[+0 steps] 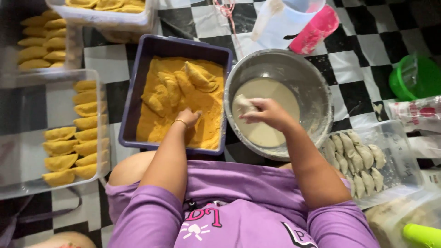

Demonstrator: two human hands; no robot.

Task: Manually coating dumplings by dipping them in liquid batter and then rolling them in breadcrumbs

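At frame centre, the right hand (266, 112) is gripping a pale dumpling (242, 104) over the batter bowl (317, 87); the left hand (187, 116), fingers loosely curled, is pressing into the crumb tray (138, 78).

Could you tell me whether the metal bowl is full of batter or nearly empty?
Nearly empty: the metal bowl holds only a shallow pool of pale batter, with bare smeared walls above it.

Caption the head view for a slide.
Right hand dips a dumpling in batter; left hand presses into crumbs.
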